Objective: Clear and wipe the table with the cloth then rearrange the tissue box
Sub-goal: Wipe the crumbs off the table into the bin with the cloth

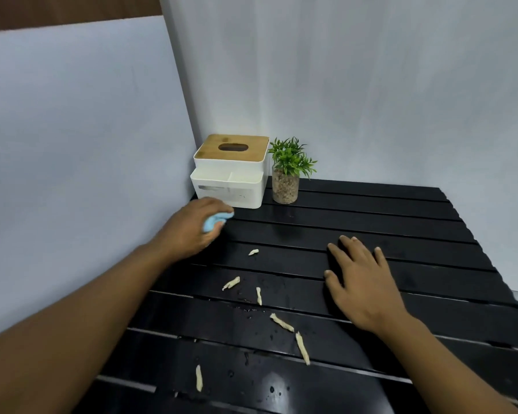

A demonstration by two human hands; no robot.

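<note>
My left hand (pixel 192 228) is closed around a balled light-blue cloth (pixel 217 221), held low over the black slatted table (pixel 386 210) just in front of the tissue box. The tissue box (pixel 231 171) is white with a wooden lid and sits in the far left corner against the wall. My right hand (pixel 359 279) lies flat on the table with fingers spread, holding nothing. Several pale twisted paper scraps (pixel 281 322) and water drops are scattered on the slats between my arms.
A small green plant in a glass pot of pebbles (pixel 286 180) stands right of the tissue box. A white panel (pixel 87 144) borders the table on the left, a white curtain (pixel 371 85) behind. The table's right edge runs diagonally at the far right.
</note>
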